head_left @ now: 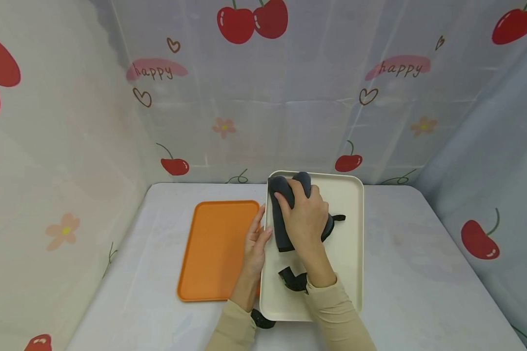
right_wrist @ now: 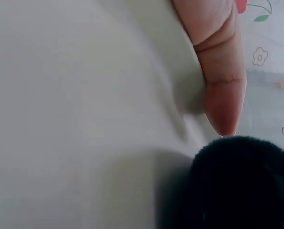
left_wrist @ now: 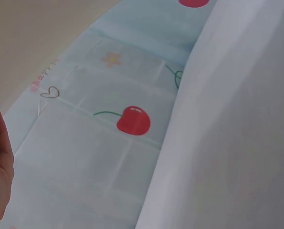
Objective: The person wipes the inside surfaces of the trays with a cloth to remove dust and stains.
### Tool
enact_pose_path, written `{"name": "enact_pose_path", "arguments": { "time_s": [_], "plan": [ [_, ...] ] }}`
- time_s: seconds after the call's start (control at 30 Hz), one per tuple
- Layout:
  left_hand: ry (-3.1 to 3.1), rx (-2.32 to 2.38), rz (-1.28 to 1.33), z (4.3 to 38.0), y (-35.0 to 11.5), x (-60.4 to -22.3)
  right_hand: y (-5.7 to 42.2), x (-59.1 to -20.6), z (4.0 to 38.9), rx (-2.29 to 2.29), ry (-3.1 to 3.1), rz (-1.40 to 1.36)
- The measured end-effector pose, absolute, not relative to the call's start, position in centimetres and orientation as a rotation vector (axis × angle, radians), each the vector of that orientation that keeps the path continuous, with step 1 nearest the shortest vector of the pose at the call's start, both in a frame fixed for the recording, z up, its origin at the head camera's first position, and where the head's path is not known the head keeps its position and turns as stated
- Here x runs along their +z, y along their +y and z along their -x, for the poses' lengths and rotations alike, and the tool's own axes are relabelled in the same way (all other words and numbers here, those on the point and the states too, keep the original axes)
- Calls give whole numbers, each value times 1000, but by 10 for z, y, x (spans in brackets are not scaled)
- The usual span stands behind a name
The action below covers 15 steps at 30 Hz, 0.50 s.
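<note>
A cream tray (head_left: 342,273) is raised off the table, partly over an orange tray (head_left: 219,253). At its left edge, my left hand (head_left: 255,241) grips the rim with thumb and fingers. My right hand (head_left: 305,214) is over the cream tray's upper left part. It grips a folded dark grey cloth-like thing (head_left: 281,229), with rounded ends sticking out past the fingers. In the right wrist view its fuzzy edge (right_wrist: 242,148) appears near a finger (right_wrist: 223,95) at the tray's rim; whose finger cannot be told. The left wrist view has left-hand fingers (left_wrist: 1,143) beside the tray's underside.
The table (head_left: 421,282) has a white cover. Curtains with printed cherries (head_left: 268,117) stand behind and at both sides. A black strap (head_left: 294,280) is by the right wrist, and a dark piece (head_left: 262,319) shows by the left sleeve.
</note>
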<state>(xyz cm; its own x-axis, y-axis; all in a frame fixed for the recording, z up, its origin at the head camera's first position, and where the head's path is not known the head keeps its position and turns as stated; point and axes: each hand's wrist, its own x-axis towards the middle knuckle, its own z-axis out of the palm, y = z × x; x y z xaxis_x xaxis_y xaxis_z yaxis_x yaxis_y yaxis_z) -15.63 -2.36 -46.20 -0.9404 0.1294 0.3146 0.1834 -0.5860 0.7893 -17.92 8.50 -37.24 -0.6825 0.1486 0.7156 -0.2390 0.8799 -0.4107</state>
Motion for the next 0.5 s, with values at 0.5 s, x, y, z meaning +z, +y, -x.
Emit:
{"name": "enact_pose_path", "arguments": {
  "time_s": [0.5],
  "plan": [
    [-1438,-2751,456,157,-27,-461,96,-372,181,606,-2275,-49]
  ]
}}
